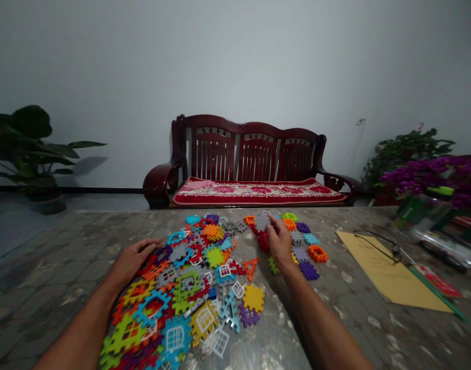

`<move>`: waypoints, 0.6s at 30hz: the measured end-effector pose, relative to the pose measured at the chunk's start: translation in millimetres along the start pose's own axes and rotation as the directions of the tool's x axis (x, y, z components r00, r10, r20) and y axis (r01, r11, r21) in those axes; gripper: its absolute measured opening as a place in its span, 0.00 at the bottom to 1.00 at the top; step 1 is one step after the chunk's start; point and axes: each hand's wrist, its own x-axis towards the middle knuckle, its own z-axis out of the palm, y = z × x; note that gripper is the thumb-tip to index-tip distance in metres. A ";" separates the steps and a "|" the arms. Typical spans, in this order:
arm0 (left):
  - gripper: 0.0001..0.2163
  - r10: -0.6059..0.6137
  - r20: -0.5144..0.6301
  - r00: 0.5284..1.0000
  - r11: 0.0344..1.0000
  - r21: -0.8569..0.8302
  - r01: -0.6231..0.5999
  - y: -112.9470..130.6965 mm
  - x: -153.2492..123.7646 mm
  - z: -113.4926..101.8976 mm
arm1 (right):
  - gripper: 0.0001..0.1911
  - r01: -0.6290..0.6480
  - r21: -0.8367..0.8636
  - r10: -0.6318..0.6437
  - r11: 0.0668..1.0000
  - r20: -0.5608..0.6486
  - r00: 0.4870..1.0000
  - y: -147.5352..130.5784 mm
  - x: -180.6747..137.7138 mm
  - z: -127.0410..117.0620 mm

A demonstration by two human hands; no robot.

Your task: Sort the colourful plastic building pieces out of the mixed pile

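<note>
toy tiles (179, 294) overlap on the tabletop (347, 334) at lower left; the left hand (132, 259), relaxed and unloaded, rests at their edge. at centre, the right hand (281, 241) pinches a grey tile (261, 223), apparently edgewise to leave its face clear.

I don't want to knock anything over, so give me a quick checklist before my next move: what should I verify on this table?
1. Right hand has a grip on the grey piece: ok, it seems pinched between thumb and forefinger.
2. Left hand empty: cannot tell; it rests at the edge of the mixed pile.
3. Pile pieces lying singly: not ok, many overlap.
4. Right forearm clear of the yellow paper: ok, they are apart.
5. Eyeglasses away from the pile: ok, they lie over at the paper.
6. Everything beneath the right hand visible: not ok, the hand blocks the view.
</note>
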 end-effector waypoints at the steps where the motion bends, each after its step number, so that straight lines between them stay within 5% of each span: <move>1: 0.19 -0.012 0.010 1.000 1.000 0.012 0.012 0.9 -0.6 -0.5 | 0.24 -0.033 -0.015 0.033 0.999 -0.030 0.999 5.6 11.5 -11.1; 9: 0.19 -0.021 0.008 1.000 0.999 0.024 0.021 1.9 -1.9 -0.5 | 0.28 -0.278 -0.310 0.245 0.909 -0.144 0.959 61.9 49.8 -93.7; 18: 0.18 -0.002 -0.013 1.000 0.999 0.035 0.003 -2.9 2.9 -0.2 | 0.21 -0.302 -0.530 0.257 0.792 -0.159 0.953 69.5 49.4 -113.2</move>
